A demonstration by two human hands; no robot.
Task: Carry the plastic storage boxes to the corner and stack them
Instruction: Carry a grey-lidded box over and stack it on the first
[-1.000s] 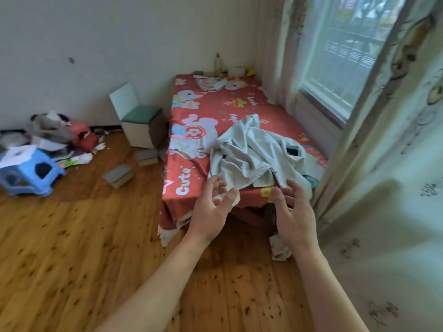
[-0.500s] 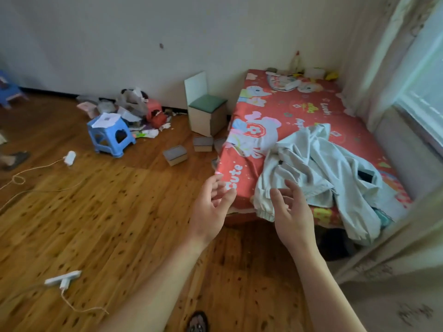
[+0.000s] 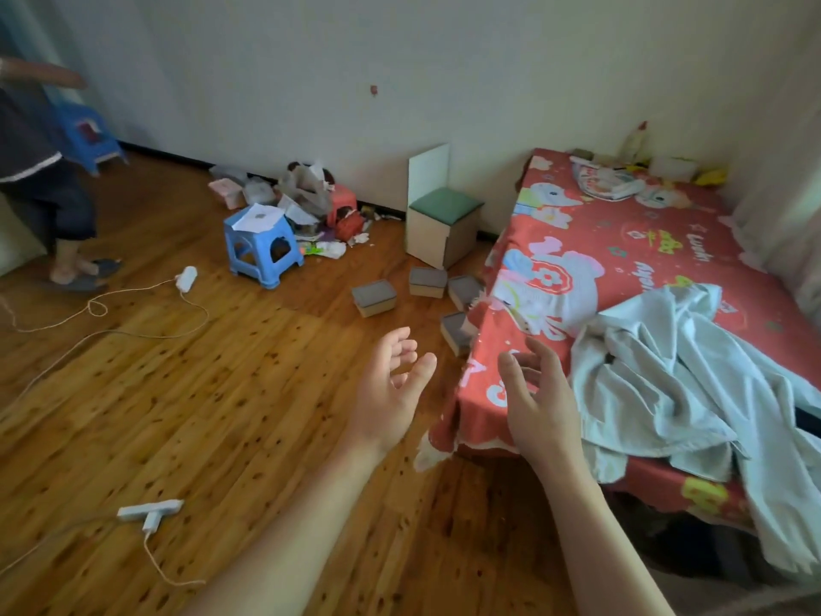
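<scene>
My left hand (image 3: 391, 389) and my right hand (image 3: 540, 402) are held out in front of me, palms facing each other, fingers relaxed, holding nothing. Several small grey-topped boxes (image 3: 374, 297) lie scattered on the wooden floor beyond my hands, beside the bed's corner. A bigger white box with a green top and a raised flap (image 3: 444, 229) stands against the wall. A pink plastic box (image 3: 226, 192) and a clear one (image 3: 258, 191) sit by the wall in a pile of clutter.
A bed with a red cartoon sheet (image 3: 622, 260) and a crumpled pale garment (image 3: 666, 371) fills the right. A blue stool (image 3: 262, 246) stands mid-floor, another (image 3: 89, 135) far left. A person's legs (image 3: 57, 224) stand at left. A power strip (image 3: 149, 511) and cords lie on the floor.
The view has swung left from the window and bed toward the open floor. My hands keep the same empty, open pose. The person and cords came into view.
</scene>
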